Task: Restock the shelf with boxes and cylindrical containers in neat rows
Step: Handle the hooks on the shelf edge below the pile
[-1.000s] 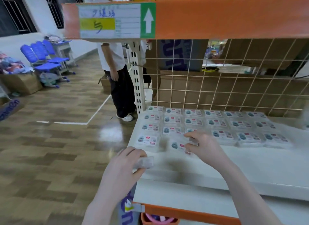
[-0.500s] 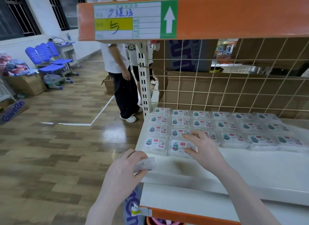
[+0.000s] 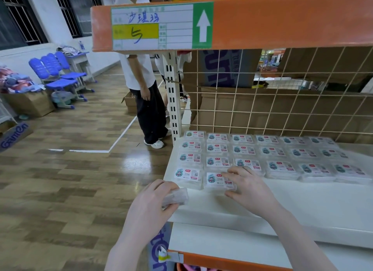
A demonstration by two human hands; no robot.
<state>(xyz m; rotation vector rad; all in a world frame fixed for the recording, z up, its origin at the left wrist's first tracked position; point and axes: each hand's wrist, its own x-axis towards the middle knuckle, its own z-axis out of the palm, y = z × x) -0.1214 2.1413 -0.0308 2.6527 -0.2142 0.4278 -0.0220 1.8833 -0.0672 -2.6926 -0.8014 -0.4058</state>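
Observation:
Flat clear plastic boxes (image 3: 278, 151) with white labels lie in neat rows at the back of the white shelf (image 3: 302, 202). My right hand (image 3: 249, 188) rests with spread fingers on the right part of the second box (image 3: 216, 180) of the front row, thumb at its front corner. That box lies next to the front-left box (image 3: 187, 175). At the shelf's left front corner, my left hand (image 3: 151, 204) grips another clear box (image 3: 176, 196), tilted just above the shelf edge.
An orange beam (image 3: 282, 18) with a label crosses overhead. A wire grid (image 3: 282, 109) backs the shelf, with cardboard cartons behind it. A person (image 3: 145, 93) stands by the white upright post (image 3: 171, 97). Blue chairs (image 3: 58, 73) stand at the far left.
My right hand has set its box down in the front row beside the front-left box and now lies over its right side. My left hand still holds its box at the shelf corner.

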